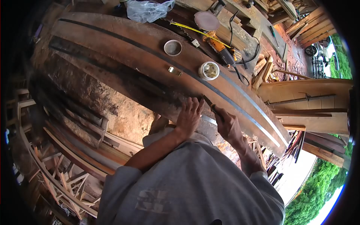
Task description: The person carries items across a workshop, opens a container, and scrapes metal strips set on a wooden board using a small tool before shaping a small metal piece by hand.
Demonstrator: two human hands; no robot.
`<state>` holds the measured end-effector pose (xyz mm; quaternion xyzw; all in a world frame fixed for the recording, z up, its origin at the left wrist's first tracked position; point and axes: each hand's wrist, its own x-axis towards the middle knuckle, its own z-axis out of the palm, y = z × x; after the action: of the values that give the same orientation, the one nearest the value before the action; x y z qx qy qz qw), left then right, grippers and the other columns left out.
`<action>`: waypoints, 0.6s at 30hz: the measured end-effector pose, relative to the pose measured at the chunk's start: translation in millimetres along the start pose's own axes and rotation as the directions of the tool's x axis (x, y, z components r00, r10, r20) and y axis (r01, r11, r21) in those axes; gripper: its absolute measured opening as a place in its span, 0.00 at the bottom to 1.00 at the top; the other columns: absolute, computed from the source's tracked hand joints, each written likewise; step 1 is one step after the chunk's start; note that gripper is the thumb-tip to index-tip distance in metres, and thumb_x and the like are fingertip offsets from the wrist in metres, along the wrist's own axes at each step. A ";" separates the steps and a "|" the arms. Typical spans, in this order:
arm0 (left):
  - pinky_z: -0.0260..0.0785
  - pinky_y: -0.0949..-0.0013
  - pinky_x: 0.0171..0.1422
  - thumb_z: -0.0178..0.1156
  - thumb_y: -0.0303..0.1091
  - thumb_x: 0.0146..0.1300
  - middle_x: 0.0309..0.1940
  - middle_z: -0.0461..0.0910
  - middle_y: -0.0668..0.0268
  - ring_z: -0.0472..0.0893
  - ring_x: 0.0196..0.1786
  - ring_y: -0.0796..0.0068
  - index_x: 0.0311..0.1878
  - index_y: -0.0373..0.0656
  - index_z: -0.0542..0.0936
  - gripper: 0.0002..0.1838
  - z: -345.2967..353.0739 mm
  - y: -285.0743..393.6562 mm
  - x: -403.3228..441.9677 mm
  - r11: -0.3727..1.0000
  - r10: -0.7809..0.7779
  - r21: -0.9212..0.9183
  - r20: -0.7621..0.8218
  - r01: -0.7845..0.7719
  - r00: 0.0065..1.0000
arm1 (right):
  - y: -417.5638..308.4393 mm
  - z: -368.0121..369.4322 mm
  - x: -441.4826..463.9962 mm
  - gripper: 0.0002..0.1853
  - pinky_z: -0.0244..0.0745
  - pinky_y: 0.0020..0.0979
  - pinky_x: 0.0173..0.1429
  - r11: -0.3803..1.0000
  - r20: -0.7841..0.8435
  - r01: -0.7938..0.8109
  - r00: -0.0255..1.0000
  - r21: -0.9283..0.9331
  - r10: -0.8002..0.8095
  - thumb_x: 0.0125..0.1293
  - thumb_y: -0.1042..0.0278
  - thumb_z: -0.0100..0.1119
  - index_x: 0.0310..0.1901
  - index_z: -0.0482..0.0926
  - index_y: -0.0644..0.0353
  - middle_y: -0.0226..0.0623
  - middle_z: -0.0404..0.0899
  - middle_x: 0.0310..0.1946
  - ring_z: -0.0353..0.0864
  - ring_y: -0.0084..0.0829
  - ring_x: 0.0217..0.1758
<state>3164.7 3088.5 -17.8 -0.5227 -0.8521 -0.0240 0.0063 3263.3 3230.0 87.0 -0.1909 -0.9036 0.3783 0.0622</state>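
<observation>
My left hand (189, 116) lies on the near edge of a long brown wooden board (123, 52), its fingers stretched out. Closed round a slim dark-handled tool (214, 108), my right hand (227, 125) is just to the right of it. The tool's narrow dark tip points toward the board's surface near my left fingertips; its exact kind is unclear. Dark and shiny strips (258, 127) run lengthwise along the board. Beyond my hands, a white tub (209, 71) with pale contents, a round shallow tin (173, 48) and a small metal piece (175, 71) rest on the board.
Behind the board lie an orange power tool (217, 43) with its cord, a yellow tape measure (195, 30), a round disc (206, 20) and a plastic bag (148, 10). Wood scraps (263, 69) and planks (303, 95) are at the right. Wooden framing (67, 180) stands at the lower left.
</observation>
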 end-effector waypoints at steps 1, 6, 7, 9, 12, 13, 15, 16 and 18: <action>0.56 0.47 0.72 0.62 0.49 0.66 0.64 0.65 0.53 0.64 0.69 0.50 0.78 0.45 0.60 0.41 0.0 -0.3 1.1 1.000 -0.004 0.001 -0.009 0.004 1.000 | 0.6 -1.6 0.0 0.14 0.78 0.44 0.38 1.000 0.026 -0.018 0.999 -0.012 0.019 0.68 0.79 0.59 0.54 0.78 0.65 0.58 0.83 0.36 0.85 0.57 0.36; 0.56 0.47 0.72 0.62 0.48 0.66 0.63 0.66 0.52 0.64 0.68 0.49 0.77 0.44 0.60 0.40 -0.8 -0.1 0.7 1.000 -0.004 -0.018 -0.007 0.004 1.000 | 0.3 -0.9 -1.6 0.15 0.78 0.45 0.38 1.000 0.011 0.001 1.000 -0.021 0.000 0.67 0.79 0.58 0.55 0.77 0.66 0.58 0.83 0.36 0.84 0.58 0.37; 0.56 0.47 0.72 0.62 0.48 0.66 0.63 0.66 0.52 0.64 0.68 0.49 0.77 0.44 0.60 0.40 1.0 -0.6 0.5 1.000 -0.007 -0.015 -0.010 0.007 1.000 | 1.1 -1.0 -2.5 0.15 0.78 0.45 0.38 0.999 0.033 -0.007 0.999 -0.035 0.008 0.67 0.79 0.58 0.55 0.77 0.66 0.57 0.83 0.36 0.84 0.58 0.37; 0.57 0.48 0.71 0.54 0.43 0.69 0.62 0.66 0.52 0.64 0.68 0.51 0.76 0.43 0.64 0.33 4.9 -0.1 0.9 1.000 0.004 -0.017 -0.035 -0.005 0.999 | -1.8 2.4 3.5 0.15 0.77 0.46 0.38 0.998 0.012 0.040 0.999 -0.057 -0.039 0.67 0.79 0.58 0.55 0.77 0.65 0.56 0.83 0.36 0.84 0.58 0.37; 0.57 0.47 0.71 0.53 0.42 0.68 0.61 0.66 0.52 0.64 0.67 0.51 0.75 0.43 0.64 0.33 2.5 -0.3 0.8 1.000 0.005 0.006 -0.041 -0.005 0.999 | 3.0 3.1 -1.2 0.15 0.78 0.45 0.38 0.992 -0.007 0.081 0.997 -0.098 -0.082 0.67 0.79 0.59 0.55 0.78 0.65 0.56 0.83 0.35 0.85 0.56 0.37; 0.57 0.47 0.71 0.53 0.42 0.68 0.61 0.66 0.52 0.64 0.67 0.51 0.75 0.43 0.64 0.33 2.2 -0.6 0.0 1.000 0.005 0.010 -0.045 -0.005 0.999 | 4.4 2.8 -1.8 0.16 0.78 0.42 0.37 0.988 0.006 0.094 0.996 -0.122 -0.094 0.67 0.79 0.60 0.56 0.78 0.64 0.56 0.84 0.35 0.86 0.54 0.36; 0.58 0.48 0.71 0.53 0.42 0.68 0.60 0.66 0.52 0.65 0.66 0.50 0.75 0.43 0.64 0.33 1.8 -0.6 1.3 1.000 0.012 -0.012 -0.041 -0.013 0.999 | 1.9 2.4 0.3 0.15 0.79 0.42 0.37 0.989 0.016 0.078 0.997 -0.122 -0.076 0.67 0.79 0.60 0.56 0.78 0.65 0.56 0.84 0.35 0.86 0.54 0.37; 0.58 0.48 0.71 0.53 0.42 0.68 0.60 0.66 0.52 0.65 0.66 0.50 0.75 0.43 0.64 0.33 0.5 0.3 2.8 1.000 0.008 -0.011 -0.046 -0.009 0.999 | 1.3 2.0 -0.1 0.15 0.79 0.42 0.37 0.992 0.025 0.044 0.999 -0.120 -0.042 0.68 0.79 0.60 0.55 0.78 0.65 0.56 0.83 0.35 0.86 0.53 0.37; 0.56 0.46 0.73 0.60 0.48 0.67 0.62 0.66 0.53 0.65 0.68 0.51 0.76 0.45 0.62 0.38 -1.6 4.2 1.5 0.999 -0.037 0.005 -0.023 0.037 0.999 | 2.2 2.9 -0.4 0.15 0.79 0.42 0.37 0.992 0.009 0.059 0.998 -0.112 -0.059 0.68 0.78 0.60 0.55 0.78 0.64 0.56 0.83 0.35 0.86 0.53 0.37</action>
<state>3167.7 3091.6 -16.0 -0.5064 -0.8617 -0.0276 0.0171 3263.5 3229.3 83.3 -0.1662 -0.9289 0.3255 0.0600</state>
